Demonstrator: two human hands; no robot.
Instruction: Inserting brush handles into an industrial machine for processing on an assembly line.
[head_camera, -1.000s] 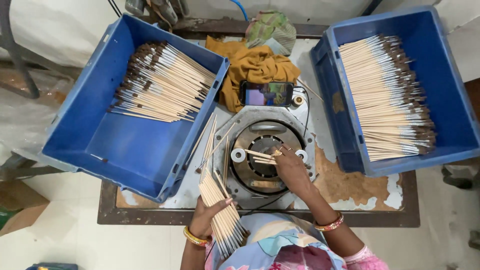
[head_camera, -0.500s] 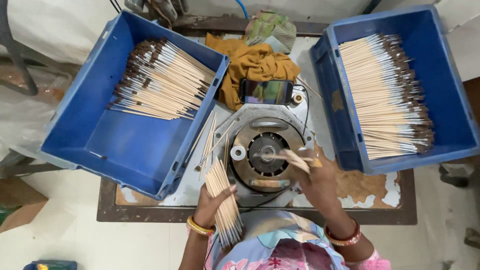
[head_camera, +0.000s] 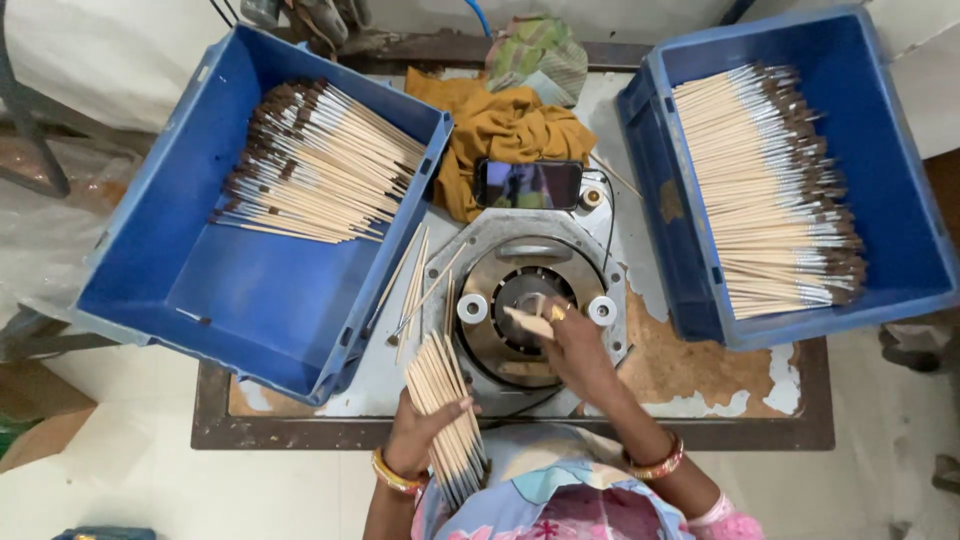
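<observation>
My left hand grips a bundle of pale wooden sticks near the table's front edge. Over the round metal machine at the table's middle, my right hand holds a single stick whose tip lies by the dark centre opening. Two white rollers flank that opening. A few loose sticks lie on the plate left of the machine.
A blue crate at left holds several brown-tipped brushes. Another blue crate at right holds a stack of brushes. A phone and a mustard cloth lie behind the machine.
My right hand swung out to the right of the machine and has come back to its centre with a stick. The left hand's bundle has shifted slightly.
</observation>
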